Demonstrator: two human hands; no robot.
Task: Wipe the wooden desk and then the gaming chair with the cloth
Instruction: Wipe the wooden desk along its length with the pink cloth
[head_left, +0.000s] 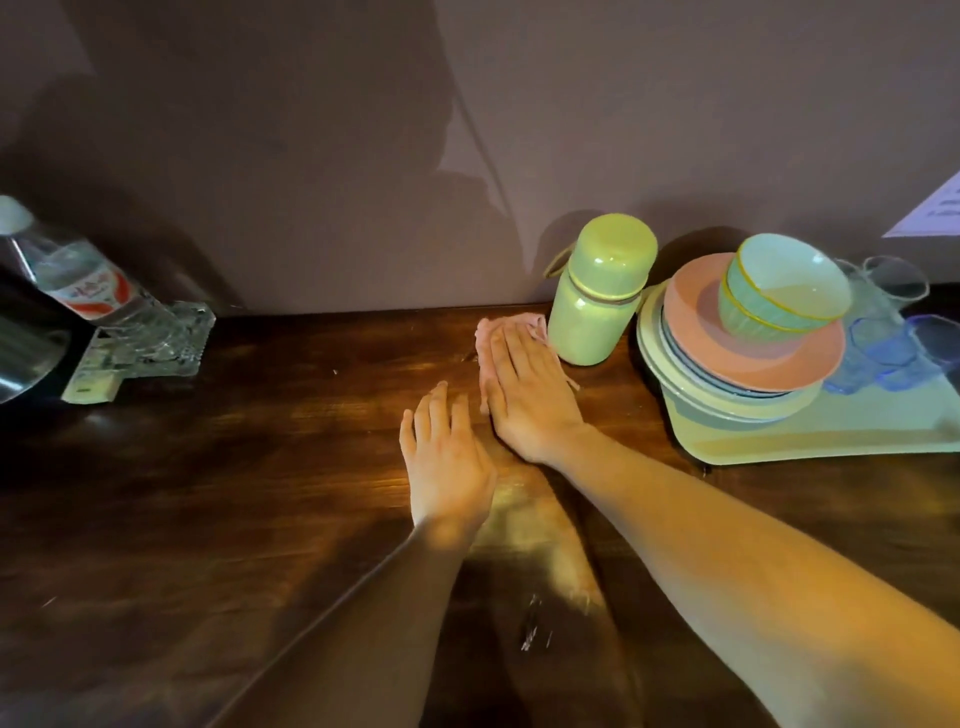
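A dark wooden desk (291, 467) fills the lower part of the view and meets a wall at the back. A small pink cloth (485, 340) lies flat on the desk near the back edge. My right hand (524, 395) presses on the cloth with straight fingers and hides most of it. My left hand (444, 457) rests flat on the bare wood just left of the right hand, fingers straight, holding nothing. The gaming chair is out of view.
A green flask (597, 296) stands right beside the cloth. A pale tray (831, 436) at the right carries stacked plates (743, 364), two nested bowls (784, 291) and drinking glasses (883, 343). At far left stand a water bottle (78, 275) and a glass dish (166, 338).
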